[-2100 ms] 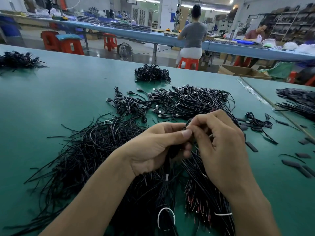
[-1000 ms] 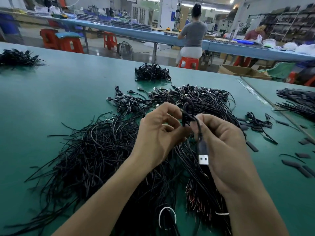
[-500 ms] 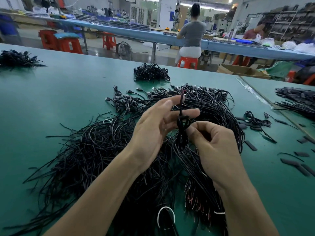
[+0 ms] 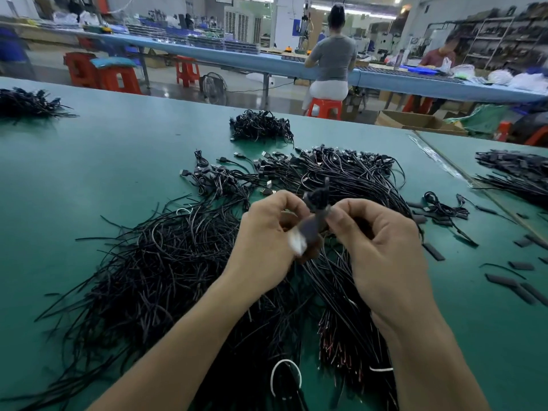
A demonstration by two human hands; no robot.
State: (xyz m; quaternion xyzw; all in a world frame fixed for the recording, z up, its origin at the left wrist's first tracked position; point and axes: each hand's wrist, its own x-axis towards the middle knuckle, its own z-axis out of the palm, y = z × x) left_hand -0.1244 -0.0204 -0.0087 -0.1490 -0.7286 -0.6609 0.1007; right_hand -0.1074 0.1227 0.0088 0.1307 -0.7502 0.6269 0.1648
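Both my hands meet above a big loose heap of black cables point(image 4: 166, 262) on the green table point(image 4: 89, 173). My left hand point(image 4: 267, 235) and my right hand point(image 4: 379, 238) pinch one coiled black USB cable point(image 4: 315, 209) between their fingertips. Its plug with a silver tip point(image 4: 296, 243) hangs blurred below my left fingers. The coil's top sticks up between the two thumbs. Beyond my hands lies a pile of wound cables with USB plugs point(image 4: 335, 170).
A small bundle of cables point(image 4: 261, 126) lies farther back, another at the far left point(image 4: 26, 103), more at the right point(image 4: 516, 173). Short black sleeve pieces point(image 4: 504, 281) are scattered to the right. White ties point(image 4: 284, 378) lie near me. People sit at a blue bench point(image 4: 237, 59) behind.
The left hand's fingers, stretched out half a second ago, have curled in onto the coil. The USB plug has swung down to the left and is blurred with motion.
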